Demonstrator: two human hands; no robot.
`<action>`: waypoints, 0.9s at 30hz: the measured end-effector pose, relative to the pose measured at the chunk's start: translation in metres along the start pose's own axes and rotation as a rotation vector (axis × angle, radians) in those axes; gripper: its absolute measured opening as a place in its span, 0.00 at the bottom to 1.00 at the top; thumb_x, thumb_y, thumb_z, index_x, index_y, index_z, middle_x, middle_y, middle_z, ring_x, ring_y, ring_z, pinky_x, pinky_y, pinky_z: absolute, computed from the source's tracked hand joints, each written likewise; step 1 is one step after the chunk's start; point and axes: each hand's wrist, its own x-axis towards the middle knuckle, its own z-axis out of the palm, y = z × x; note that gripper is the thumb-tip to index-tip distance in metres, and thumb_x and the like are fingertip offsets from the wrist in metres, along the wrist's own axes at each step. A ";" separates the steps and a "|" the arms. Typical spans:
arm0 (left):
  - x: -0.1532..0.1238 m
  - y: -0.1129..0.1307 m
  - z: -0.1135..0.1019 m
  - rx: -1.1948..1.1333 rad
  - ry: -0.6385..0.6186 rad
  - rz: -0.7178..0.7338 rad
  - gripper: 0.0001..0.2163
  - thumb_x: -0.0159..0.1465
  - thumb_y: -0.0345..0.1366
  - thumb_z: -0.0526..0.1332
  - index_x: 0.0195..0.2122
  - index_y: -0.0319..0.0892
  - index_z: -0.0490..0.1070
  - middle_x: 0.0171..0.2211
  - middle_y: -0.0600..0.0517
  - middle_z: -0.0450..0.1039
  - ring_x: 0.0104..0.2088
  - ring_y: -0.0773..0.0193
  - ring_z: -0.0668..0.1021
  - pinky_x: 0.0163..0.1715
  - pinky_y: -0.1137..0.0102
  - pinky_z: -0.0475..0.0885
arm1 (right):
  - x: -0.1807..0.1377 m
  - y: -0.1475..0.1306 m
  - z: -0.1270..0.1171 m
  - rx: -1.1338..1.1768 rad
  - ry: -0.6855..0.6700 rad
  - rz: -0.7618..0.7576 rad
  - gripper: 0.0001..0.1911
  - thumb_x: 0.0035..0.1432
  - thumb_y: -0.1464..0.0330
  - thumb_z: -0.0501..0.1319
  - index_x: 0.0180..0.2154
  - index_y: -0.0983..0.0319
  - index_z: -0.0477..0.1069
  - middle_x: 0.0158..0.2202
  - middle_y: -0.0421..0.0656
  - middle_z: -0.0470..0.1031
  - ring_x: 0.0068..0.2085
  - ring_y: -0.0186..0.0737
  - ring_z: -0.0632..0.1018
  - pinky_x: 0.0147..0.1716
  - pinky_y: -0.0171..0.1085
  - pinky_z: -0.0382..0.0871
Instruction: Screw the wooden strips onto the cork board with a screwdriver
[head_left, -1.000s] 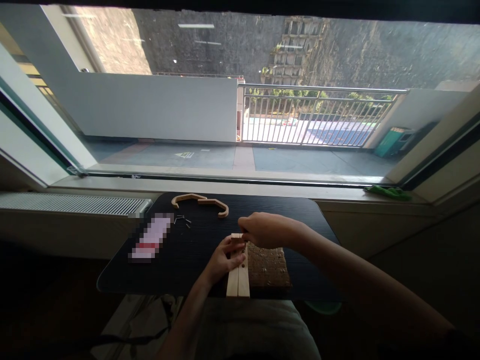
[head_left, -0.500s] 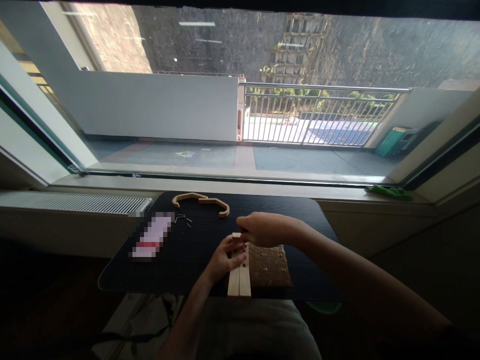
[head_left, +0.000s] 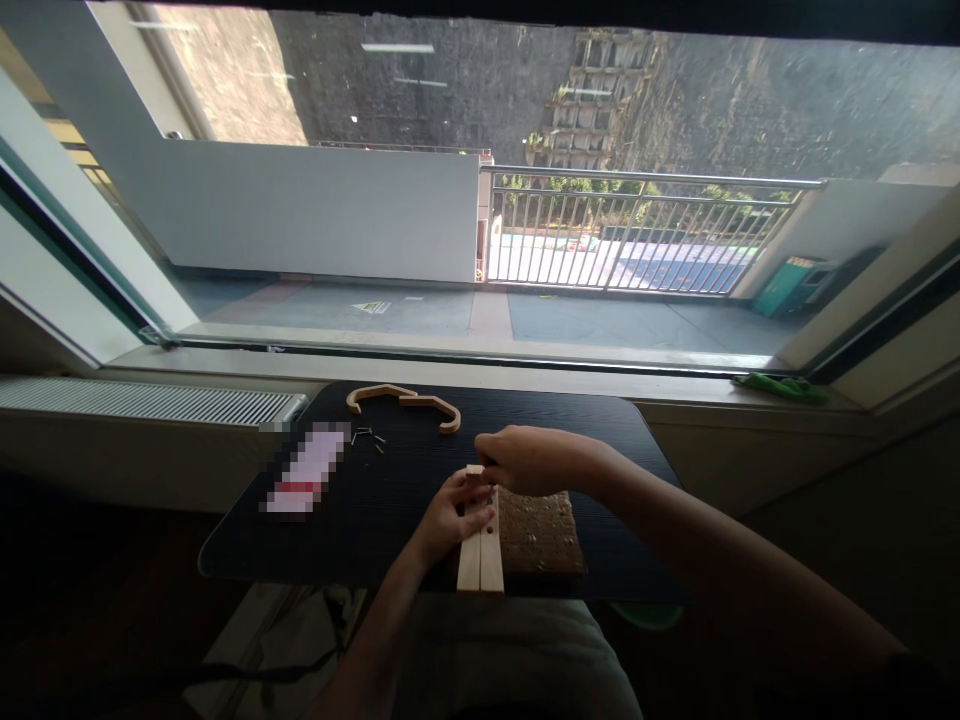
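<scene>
Two pale wooden strips [head_left: 480, 568] lie side by side at the table's near edge, with dark round holes in the right one. My left hand [head_left: 448, 520] grips them from the left, its thumb lying across the top. Over their far end is my right hand [head_left: 514, 458], fingers curled in a pinch against the wood; what sits between the fingertips is hidden. Just right of the strips rests a brown block [head_left: 541, 535] with a rough, pitted top.
The black table [head_left: 360, 540] also bears two curved wooden hooks [head_left: 431, 402], several small metal screws or nails [head_left: 367, 437] and a blurred pink packet [head_left: 309, 470]. Beyond it are a windowsill [head_left: 525, 378], a green cloth [head_left: 780, 387] and a white radiator [head_left: 150, 402] at left.
Both hands stay in nearly the same place on the wooden strips. The whole view has shifted very slightly.
</scene>
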 end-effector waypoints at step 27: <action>0.000 -0.002 0.000 -0.021 0.006 0.005 0.15 0.53 0.44 0.72 0.39 0.44 0.83 0.50 0.44 0.74 0.52 0.50 0.75 0.56 0.57 0.71 | -0.001 0.009 0.008 0.034 0.101 0.028 0.11 0.65 0.62 0.56 0.39 0.62 0.72 0.34 0.44 0.77 0.30 0.37 0.72 0.24 0.33 0.55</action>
